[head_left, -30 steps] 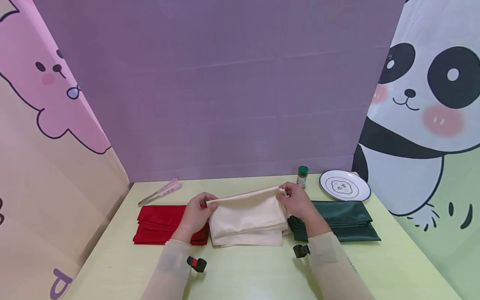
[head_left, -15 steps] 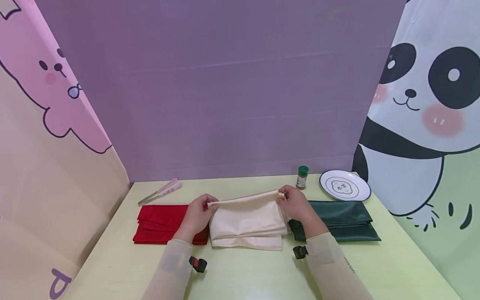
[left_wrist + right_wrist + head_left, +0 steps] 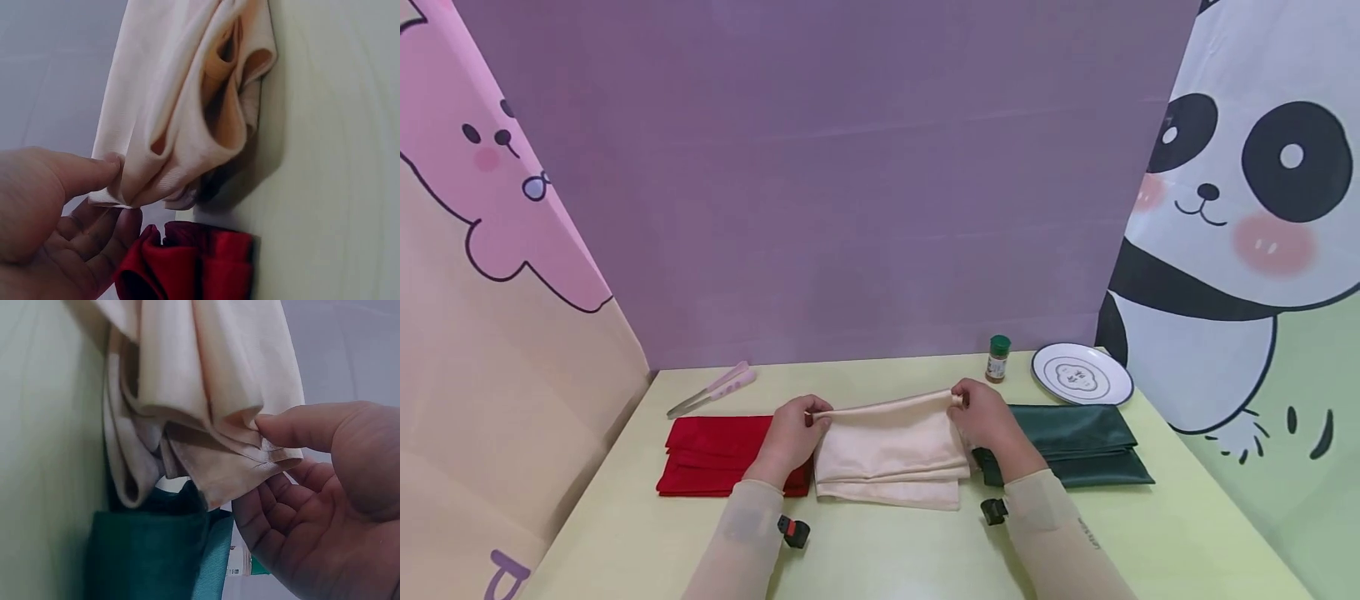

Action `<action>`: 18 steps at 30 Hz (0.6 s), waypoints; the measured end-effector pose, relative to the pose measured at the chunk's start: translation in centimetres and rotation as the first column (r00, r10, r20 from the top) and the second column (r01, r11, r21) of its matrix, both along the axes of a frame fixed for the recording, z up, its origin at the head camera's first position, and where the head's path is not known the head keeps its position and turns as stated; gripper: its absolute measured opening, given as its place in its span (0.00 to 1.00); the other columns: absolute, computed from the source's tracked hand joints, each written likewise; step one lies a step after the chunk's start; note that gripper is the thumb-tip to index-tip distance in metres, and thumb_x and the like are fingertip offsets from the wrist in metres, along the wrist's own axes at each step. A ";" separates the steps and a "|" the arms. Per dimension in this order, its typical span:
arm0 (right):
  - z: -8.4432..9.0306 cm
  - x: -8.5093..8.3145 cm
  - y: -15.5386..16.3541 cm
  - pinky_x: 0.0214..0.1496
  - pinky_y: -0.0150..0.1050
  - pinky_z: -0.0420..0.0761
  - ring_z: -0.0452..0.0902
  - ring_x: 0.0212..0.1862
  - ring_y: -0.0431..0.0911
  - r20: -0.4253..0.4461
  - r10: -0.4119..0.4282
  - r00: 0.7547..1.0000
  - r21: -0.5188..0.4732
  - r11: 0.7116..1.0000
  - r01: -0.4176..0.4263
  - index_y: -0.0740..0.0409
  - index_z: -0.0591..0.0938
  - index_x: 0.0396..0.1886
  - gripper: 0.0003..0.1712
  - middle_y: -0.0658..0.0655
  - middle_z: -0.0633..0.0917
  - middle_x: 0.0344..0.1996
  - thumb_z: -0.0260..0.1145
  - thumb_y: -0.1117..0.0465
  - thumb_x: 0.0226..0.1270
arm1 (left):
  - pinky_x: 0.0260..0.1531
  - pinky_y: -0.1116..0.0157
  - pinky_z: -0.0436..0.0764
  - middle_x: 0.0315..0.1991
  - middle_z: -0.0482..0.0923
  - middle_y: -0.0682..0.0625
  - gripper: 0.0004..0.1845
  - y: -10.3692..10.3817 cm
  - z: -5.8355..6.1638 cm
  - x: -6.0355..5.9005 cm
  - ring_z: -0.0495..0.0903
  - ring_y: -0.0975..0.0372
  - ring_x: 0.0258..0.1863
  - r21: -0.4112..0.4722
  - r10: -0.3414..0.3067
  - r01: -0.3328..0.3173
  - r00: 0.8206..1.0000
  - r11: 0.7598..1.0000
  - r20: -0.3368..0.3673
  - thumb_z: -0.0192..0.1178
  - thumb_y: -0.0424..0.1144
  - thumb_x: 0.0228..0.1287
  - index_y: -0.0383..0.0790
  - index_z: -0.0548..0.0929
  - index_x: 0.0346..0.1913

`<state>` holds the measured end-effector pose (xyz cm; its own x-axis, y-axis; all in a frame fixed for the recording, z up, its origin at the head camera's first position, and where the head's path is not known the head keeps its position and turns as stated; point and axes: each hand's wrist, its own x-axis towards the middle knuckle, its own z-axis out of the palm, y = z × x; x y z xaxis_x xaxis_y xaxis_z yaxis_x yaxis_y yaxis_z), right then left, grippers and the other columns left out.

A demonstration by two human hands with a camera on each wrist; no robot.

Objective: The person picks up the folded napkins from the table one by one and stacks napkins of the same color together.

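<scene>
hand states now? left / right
Left hand: pinching the left corner of the cream cloth.
Right hand: pinching the cloth's right corner.

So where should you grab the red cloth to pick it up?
Probably the two far corners of the red cloth, pinched from above, as both hands hold the cream cloth. It lies flat and folded; the left hand covers its right end.
</scene>
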<state>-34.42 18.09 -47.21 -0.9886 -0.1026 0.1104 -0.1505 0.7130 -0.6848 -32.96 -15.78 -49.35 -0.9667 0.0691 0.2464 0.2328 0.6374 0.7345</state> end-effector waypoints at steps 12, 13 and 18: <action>-0.2 0.2 -0.3 0.42 0.51 0.81 0.78 0.37 0.51 -0.004 -0.025 1.000 0.110 0.994 0.025 0.63 0.81 0.55 0.16 0.57 0.83 0.38 0.70 0.62 0.73 | 0.44 0.58 0.82 0.43 0.84 0.53 0.10 0.2 -0.1 -0.1 0.79 0.59 0.39 -0.056 -0.005 0.008 0.999 0.998 0.041 0.66 0.30 0.72 0.46 0.89 0.50; -0.2 0.2 -0.3 0.43 0.51 0.81 0.78 0.38 0.51 -0.003 -0.023 1.000 0.117 0.993 0.024 0.63 0.81 0.55 0.16 0.57 0.83 0.38 0.70 0.62 0.73 | 0.45 0.58 0.82 0.43 0.85 0.53 0.10 0.2 -0.1 -0.1 0.79 0.59 0.39 -0.061 -0.005 0.008 0.999 0.998 0.042 0.66 0.30 0.72 0.46 0.89 0.50; -0.4 0.0 -0.3 0.46 0.53 0.82 0.80 0.40 0.51 -0.007 -0.025 1.000 0.141 0.990 0.026 0.62 0.83 0.55 0.16 0.56 0.85 0.40 0.71 0.61 0.71 | 0.49 0.56 0.83 0.46 0.86 0.50 0.12 0.1 -0.3 -0.1 0.81 0.58 0.43 -0.080 -0.015 0.018 0.999 0.997 0.038 0.65 0.30 0.72 0.47 0.89 0.52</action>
<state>-34.47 17.82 -47.64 -0.9905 -0.0925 0.1020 -0.1347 0.8058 -0.5767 -33.04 -15.69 -49.64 -0.9736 0.1031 0.2036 0.2173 0.6913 0.6891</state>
